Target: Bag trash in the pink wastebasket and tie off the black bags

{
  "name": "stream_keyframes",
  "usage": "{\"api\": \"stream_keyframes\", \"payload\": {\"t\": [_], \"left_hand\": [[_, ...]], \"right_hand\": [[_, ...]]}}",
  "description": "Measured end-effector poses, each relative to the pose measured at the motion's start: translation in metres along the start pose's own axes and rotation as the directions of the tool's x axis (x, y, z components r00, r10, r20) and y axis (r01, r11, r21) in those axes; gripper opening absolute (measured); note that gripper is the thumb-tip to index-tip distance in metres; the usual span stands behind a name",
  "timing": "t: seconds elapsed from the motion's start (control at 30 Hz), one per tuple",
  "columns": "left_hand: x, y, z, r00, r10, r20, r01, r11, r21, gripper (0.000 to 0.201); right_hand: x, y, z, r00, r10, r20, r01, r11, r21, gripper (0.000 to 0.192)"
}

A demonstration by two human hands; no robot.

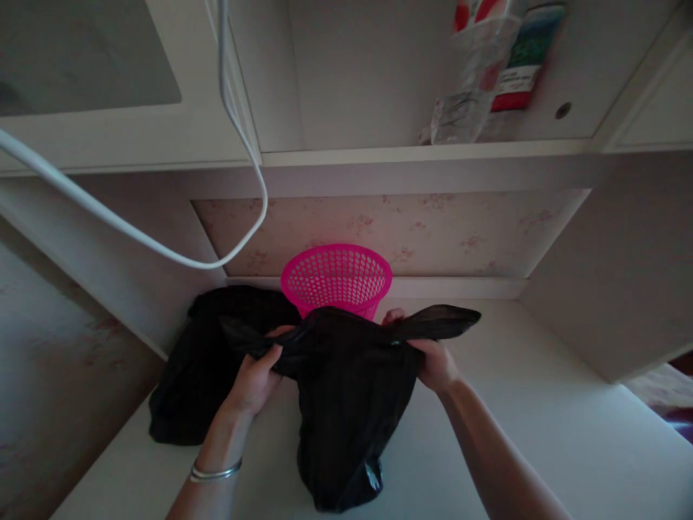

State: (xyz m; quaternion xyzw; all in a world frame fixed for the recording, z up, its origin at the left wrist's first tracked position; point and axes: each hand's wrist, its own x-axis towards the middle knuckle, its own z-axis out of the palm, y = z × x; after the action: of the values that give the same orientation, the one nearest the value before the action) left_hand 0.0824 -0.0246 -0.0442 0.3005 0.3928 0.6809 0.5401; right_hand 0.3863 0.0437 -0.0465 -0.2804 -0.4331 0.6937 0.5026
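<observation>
A black plastic bag (351, 404) hangs between my two hands, its top stretched sideways by its handles. My left hand (260, 372) is closed around the left handle, fingers partly hidden by the plastic. On the other side, my right hand (427, 354) grips the right handle, whose loose end sticks out past the fingers. Behind the bag stands a pink plastic basket (336, 278) with a mesh wall, its lower part covered by the bag. Another black bag (187, 383) lies on the white surface to the left, close to my left hand.
The white tabletop (520, 419) runs under the bags. Above it is a shelf (379, 155) holding a clear plastic bottle (468, 94) and a green and red package (528, 65). A white cable (162, 249) loops down at the upper left. Side panels bound the space.
</observation>
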Motion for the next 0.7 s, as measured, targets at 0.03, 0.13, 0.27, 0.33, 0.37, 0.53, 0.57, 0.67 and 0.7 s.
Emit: {"api": "stream_keyframes", "payload": {"t": [0.03,0.13,0.27,0.33,0.37,0.53,0.57,0.67,0.7], "left_hand": [[-0.001,0.001,0.006,1.000,0.030,0.002,-0.030,0.999,-0.043,0.040],[-0.006,0.008,0.019,0.999,0.049,-0.021,-0.052,0.979,-0.197,0.035],[-0.016,0.015,0.023,0.999,-0.049,0.011,0.050,0.953,-0.297,0.035],[-0.019,0.015,0.026,0.994,-0.056,0.098,0.081,0.959,-0.271,0.032],[-0.019,0.014,0.027,0.988,-0.057,0.143,0.091,0.965,-0.246,0.030],[-0.016,0.006,0.038,0.953,-0.208,0.219,0.236,0.965,-0.113,0.045],[-0.016,0.005,0.039,0.939,-0.253,0.233,0.279,0.956,-0.088,0.050],[-0.017,0.003,0.040,0.908,-0.325,0.264,0.349,0.936,-0.052,0.049],[-0.018,0.002,0.039,0.909,-0.327,0.257,0.353,0.934,-0.058,0.044]], "right_hand": [[-0.001,0.000,0.004,0.999,-0.034,0.001,0.034,0.999,0.010,0.035],[-0.005,-0.001,0.014,0.996,-0.084,-0.008,0.084,0.996,-0.010,0.043],[-0.013,0.002,0.019,0.995,-0.056,0.086,0.059,0.998,-0.034,0.052],[-0.016,0.008,0.020,0.982,-0.071,0.177,0.073,0.997,-0.004,0.045],[-0.017,0.011,0.021,0.972,-0.094,0.217,0.092,0.996,0.019,0.038],[-0.022,0.033,0.043,0.936,-0.019,0.351,-0.017,0.995,0.098,0.042],[-0.023,0.036,0.051,0.932,0.038,0.361,-0.070,0.994,0.078,0.048],[-0.025,0.044,0.070,0.940,0.129,0.316,-0.138,0.990,0.005,0.050],[-0.025,0.046,0.075,0.945,0.147,0.294,-0.151,0.989,-0.010,0.048]]}}
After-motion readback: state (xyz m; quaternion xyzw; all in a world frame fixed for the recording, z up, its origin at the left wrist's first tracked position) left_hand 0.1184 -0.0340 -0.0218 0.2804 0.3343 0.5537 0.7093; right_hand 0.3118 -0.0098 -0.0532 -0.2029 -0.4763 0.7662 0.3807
